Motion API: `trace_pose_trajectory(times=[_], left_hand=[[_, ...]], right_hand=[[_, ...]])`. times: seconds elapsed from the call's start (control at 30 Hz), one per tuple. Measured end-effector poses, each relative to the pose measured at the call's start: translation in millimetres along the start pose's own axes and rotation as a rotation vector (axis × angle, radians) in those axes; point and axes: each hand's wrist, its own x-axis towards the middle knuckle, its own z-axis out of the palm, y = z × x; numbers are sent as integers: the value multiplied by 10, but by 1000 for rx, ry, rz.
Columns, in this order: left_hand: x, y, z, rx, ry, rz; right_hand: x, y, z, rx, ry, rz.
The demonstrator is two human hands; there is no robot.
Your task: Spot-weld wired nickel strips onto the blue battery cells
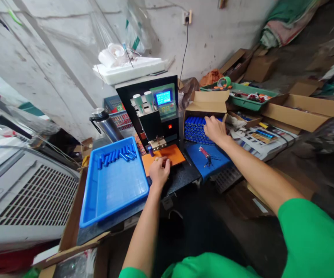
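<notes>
My right hand (215, 129) reaches into an open cardboard box (209, 101) packed with rows of blue cylindrical battery cells (194, 129). Its fingers are bent and closed against the cells; whatever is between the fingertips is hidden. Over the orange board (174, 155) my left hand (159, 170) rests with curled fingers, and I cannot make out anything in them. Just beyond it a single battery cell (150, 151) stands upright beside the electrodes of a black spot welder (152, 125) with a lit blue screen. Several more cells (116, 155) lie in the blue plastic tray (115, 193) at left.
A blue mat (194, 152) bears red and black wire leads (206, 154). A steel flask (106, 123) stands behind the tray. At right are a green tray (246, 101) of parts and a long cardboard box (306, 114). White foam (132, 69) lies on the welder.
</notes>
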Motion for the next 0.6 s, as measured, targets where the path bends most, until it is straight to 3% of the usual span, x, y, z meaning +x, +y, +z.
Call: trace_pose_trajectory(times=[0.1, 0.23, 0.3, 0.43, 0.6], left_hand=[[1, 2, 14, 29, 0, 3], [5, -1, 28, 49, 15, 19], [7, -5, 35, 58, 25, 26], [12, -4, 49, 82, 37, 32], [23, 14, 56, 99, 42, 29]], right_hand=[[-234, 57, 197, 124, -48, 19], [-356, 161, 594, 257, -366, 186], [-350, 187, 762, 282, -425, 239], [-298, 150, 944, 293, -431, 319], [-277, 89, 1000, 312, -400, 447]])
